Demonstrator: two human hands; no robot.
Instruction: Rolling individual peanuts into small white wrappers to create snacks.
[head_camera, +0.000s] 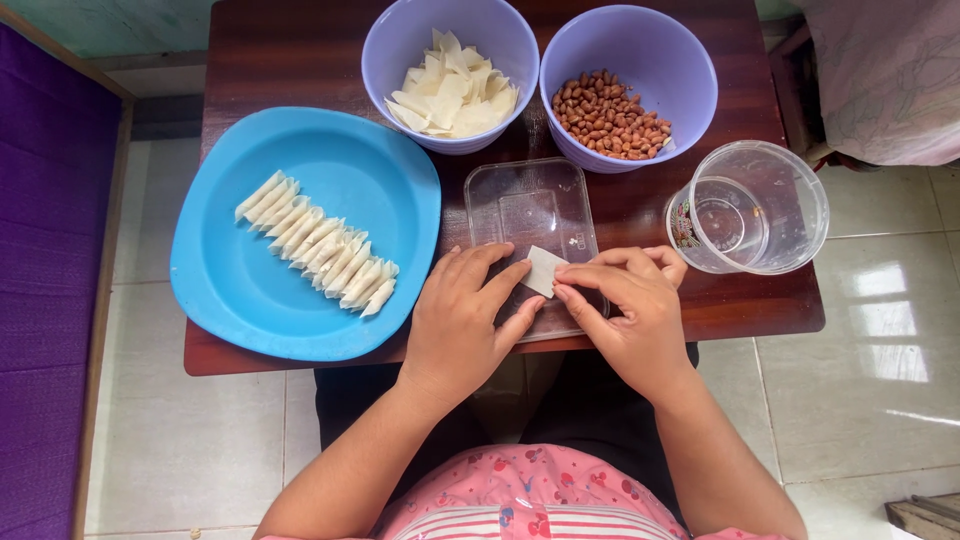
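Note:
My left hand (462, 318) and my right hand (632, 305) meet over a clear plastic lid (530, 215) lying flat on the dark wooden table (290, 60). Between their fingertips they pinch a small white pastry wrapper (541, 270). To the left, a blue plate (230, 290) carries a diagonal row of several folded white pastry pieces (318, 243). Behind the lid stand a lilac bowl (395, 40) of loose white wrappers (452, 92) and a second lilac bowl (660, 50) of peanuts (610, 115).
A clear plastic tub (750, 205) stands at the table's right edge. The floor around is pale tile. A purple panel (45, 280) runs along the left, and patterned fabric (885, 75) shows at the top right.

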